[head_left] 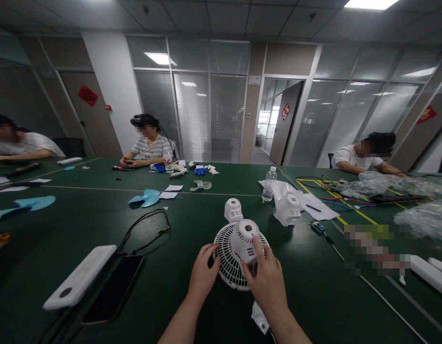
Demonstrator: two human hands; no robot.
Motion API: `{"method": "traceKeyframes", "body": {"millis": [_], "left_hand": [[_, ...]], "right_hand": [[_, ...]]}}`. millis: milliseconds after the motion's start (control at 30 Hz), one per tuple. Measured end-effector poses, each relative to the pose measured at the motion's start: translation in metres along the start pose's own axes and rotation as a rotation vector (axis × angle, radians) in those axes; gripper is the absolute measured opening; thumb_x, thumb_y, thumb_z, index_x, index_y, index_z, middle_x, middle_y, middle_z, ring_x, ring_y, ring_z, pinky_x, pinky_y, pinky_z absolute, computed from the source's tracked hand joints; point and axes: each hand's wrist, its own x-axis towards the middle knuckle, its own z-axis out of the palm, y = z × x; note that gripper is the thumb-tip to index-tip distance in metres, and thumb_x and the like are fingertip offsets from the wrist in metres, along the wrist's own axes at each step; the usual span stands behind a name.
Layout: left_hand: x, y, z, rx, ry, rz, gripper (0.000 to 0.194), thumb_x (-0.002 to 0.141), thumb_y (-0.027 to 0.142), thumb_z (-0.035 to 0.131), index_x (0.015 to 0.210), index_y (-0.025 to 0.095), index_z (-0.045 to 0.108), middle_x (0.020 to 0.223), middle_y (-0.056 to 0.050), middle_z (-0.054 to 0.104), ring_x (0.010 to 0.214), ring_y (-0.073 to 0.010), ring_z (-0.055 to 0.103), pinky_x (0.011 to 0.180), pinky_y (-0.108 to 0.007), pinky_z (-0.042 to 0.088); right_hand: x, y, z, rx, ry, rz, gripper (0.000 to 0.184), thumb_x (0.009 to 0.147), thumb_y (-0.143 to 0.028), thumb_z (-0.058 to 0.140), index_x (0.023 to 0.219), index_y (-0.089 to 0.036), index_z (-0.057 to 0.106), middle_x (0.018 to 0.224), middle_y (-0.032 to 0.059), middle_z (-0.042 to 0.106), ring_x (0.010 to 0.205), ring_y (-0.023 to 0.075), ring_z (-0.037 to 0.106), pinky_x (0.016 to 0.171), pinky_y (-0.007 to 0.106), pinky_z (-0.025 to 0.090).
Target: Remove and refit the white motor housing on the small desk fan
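A round white fan grille [225, 262] lies on the green table in front of me. On top of it sits a white slotted motor housing [247, 233] with a hole in its upper end. At the grille's left rim, my left hand [204, 268] is closed, its thumb and fingers on the edge. My right hand [266, 272] grips the housing from the right, with the index finger up along its side. Just behind the grille stands a second white housing [233, 209]. A white part [259, 316] is partly covered by my right forearm.
Another white housing [287, 208] stands at right, near a water bottle [269, 184] and paper [323, 209]. To the left lie a phone [115, 286], a long white bar [81, 274], a black cable [163, 217] and blue fan blades [145, 198]. Several people sit around the table.
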Motion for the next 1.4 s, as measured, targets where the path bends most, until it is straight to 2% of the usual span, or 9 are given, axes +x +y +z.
{"method": "traceKeyframes", "body": {"millis": [267, 367, 433, 667, 800, 933, 1100, 1267, 1400], "left_hand": [[0.000, -0.001, 0.000, 0.021, -0.007, 0.036, 0.033, 0.080, 0.023, 0.055, 0.111, 0.025, 0.067, 0.118, -0.005, 0.060, 0.110, -0.0218, 0.058, 0.103, -0.041, 0.042], [0.000, -0.003, 0.000, 0.027, -0.013, 0.041, 0.033, 0.080, 0.023, 0.055, 0.111, 0.024, 0.066, 0.118, -0.006, 0.059, 0.110, -0.0218, 0.058, 0.102, -0.040, 0.042], [0.000, -0.002, 0.000, 0.030, -0.014, 0.027, 0.032, 0.080, 0.024, 0.055, 0.110, 0.024, 0.067, 0.117, -0.006, 0.060, 0.109, -0.0218, 0.058, 0.101, -0.040, 0.043], [0.000, 0.001, 0.000, 0.028, -0.014, -0.022, 0.029, 0.079, 0.026, 0.056, 0.105, 0.024, 0.068, 0.114, -0.005, 0.061, 0.105, -0.0219, 0.060, 0.099, -0.040, 0.045], [-0.001, 0.003, -0.001, 0.020, -0.001, -0.028, 0.029, 0.079, 0.026, 0.057, 0.105, 0.024, 0.068, 0.113, -0.005, 0.061, 0.104, -0.0217, 0.060, 0.098, -0.040, 0.045], [-0.002, 0.006, -0.001, 0.026, -0.006, -0.032, 0.028, 0.079, 0.026, 0.056, 0.105, 0.024, 0.068, 0.112, -0.005, 0.061, 0.106, -0.0215, 0.059, 0.099, -0.039, 0.044], [-0.003, 0.005, 0.000, 0.041, 0.000, 0.009, 0.028, 0.079, 0.025, 0.057, 0.105, 0.025, 0.068, 0.113, -0.005, 0.061, 0.106, -0.0210, 0.059, 0.100, -0.039, 0.044], [-0.004, 0.005, 0.000, 0.037, 0.010, 0.017, 0.029, 0.077, 0.025, 0.058, 0.105, 0.025, 0.067, 0.111, -0.004, 0.061, 0.105, -0.0210, 0.059, 0.099, -0.039, 0.044], [-0.003, 0.006, 0.000, 0.047, -0.006, -0.017, 0.029, 0.078, 0.025, 0.057, 0.105, 0.025, 0.067, 0.113, -0.004, 0.060, 0.106, -0.0210, 0.059, 0.099, -0.038, 0.044]], "right_hand": [[0.004, -0.005, -0.009, 0.012, -0.027, 0.080, 0.073, 0.086, -0.045, 0.054, 0.149, -0.030, 0.020, 0.118, 0.0104, 0.054, 0.099, 0.0265, 0.060, 0.083, 0.042, 0.049], [0.010, -0.003, -0.015, 0.055, -0.086, 0.125, 0.071, 0.088, -0.043, 0.050, 0.149, -0.030, 0.017, 0.115, 0.0082, 0.055, 0.091, 0.0234, 0.063, 0.077, 0.038, 0.050], [0.013, -0.003, -0.019, 0.031, -0.125, 0.099, 0.069, 0.088, -0.044, 0.050, 0.149, -0.031, 0.020, 0.114, 0.0073, 0.056, 0.087, 0.0226, 0.063, 0.075, 0.037, 0.050], [0.011, -0.002, -0.021, -0.068, -0.120, 0.005, 0.070, 0.086, -0.044, 0.053, 0.148, -0.032, 0.023, 0.117, 0.0090, 0.055, 0.091, 0.0244, 0.062, 0.076, 0.038, 0.050], [0.012, -0.003, -0.021, -0.027, -0.135, 0.052, 0.072, 0.087, -0.045, 0.050, 0.150, -0.030, 0.018, 0.114, 0.0082, 0.056, 0.081, 0.0214, 0.063, 0.069, 0.035, 0.050], [0.013, -0.005, -0.028, -0.101, -0.133, -0.011, 0.070, 0.085, -0.045, 0.053, 0.148, -0.033, 0.023, 0.110, 0.0079, 0.056, 0.088, 0.0246, 0.062, 0.077, 0.039, 0.049], [0.013, -0.002, -0.034, -0.048, -0.156, 0.064, 0.074, 0.085, -0.043, 0.054, 0.149, -0.033, 0.018, 0.112, 0.0072, 0.055, 0.081, 0.0217, 0.063, 0.068, 0.034, 0.049], [0.013, 0.000, -0.036, -0.051, -0.144, 0.009, 0.071, 0.085, -0.042, 0.053, 0.149, -0.033, 0.021, 0.111, 0.0074, 0.056, 0.086, 0.0231, 0.062, 0.072, 0.036, 0.049], [0.009, 0.001, -0.032, -0.056, -0.134, 0.039, 0.072, 0.085, -0.043, 0.053, 0.149, -0.032, 0.020, 0.113, 0.0081, 0.055, 0.087, 0.0239, 0.062, 0.072, 0.037, 0.050]]}}
